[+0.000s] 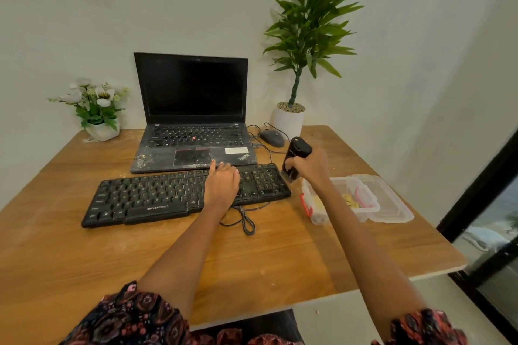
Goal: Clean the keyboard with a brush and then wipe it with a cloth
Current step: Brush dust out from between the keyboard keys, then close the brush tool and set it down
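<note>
Black brush point(294, 158) is gripped in the right hand point(309, 165), fingers curled round its body, right of frame centre. It stands near upright, tilted a bit, thick top end up, and what looks like the bristle end points down-left just over the right end of the keyboard point(185, 194). Can't tell if the bristles touch the keys or hover just above.

Left hand point(222, 183) lies flat on the keyboard with fingers relaxed and straight-ish, holding nothing, pressing on the keys right of the middle, fingertips near the far edge by the laptop point(193, 126). Probably steadying the board.

Key relation: keyboard's long axis runs left-right across the frame, slightly slanted, left end lower in the picture. Brush sits at its right end, so the uncleaned run lies left of the right hand. The right hand is the nearer one to the numpad end, and the left hand sits in the sweep path towards the middle.

Judgement: brushing is at or near its start.

Clear plastic box point(361, 202) with its lid point(392, 204) beside it sits just right of the keyboard, partly behind the right forearm; yellow stuff inside, cloth not identifiable. Mouse point(272, 138) lies behind, all on the wooden table point(280, 255).
</note>
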